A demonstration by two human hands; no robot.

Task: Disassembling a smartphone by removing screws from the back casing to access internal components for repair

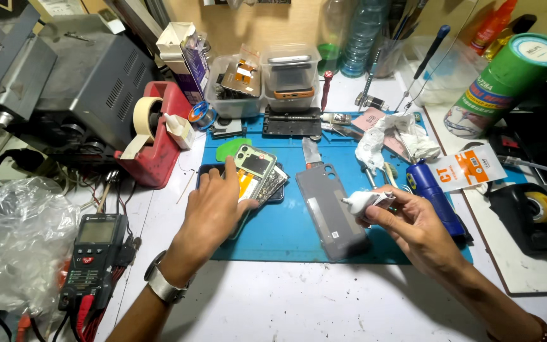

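Blue mat [286, 234] taken as landmark. Left hand [213, 206], fingers spread flat, is pressed on opened phone [254, 171] at mat's left part. White cloth wad [365, 201] is pinched by right hand [406, 225] over mat's right part, just beside grey back cover [330, 206]

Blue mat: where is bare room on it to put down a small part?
The blue mat is bare along its near edge, between the left hand and the grey back cover. The far edge is crowded: plastic boxes, crumpled tissue.
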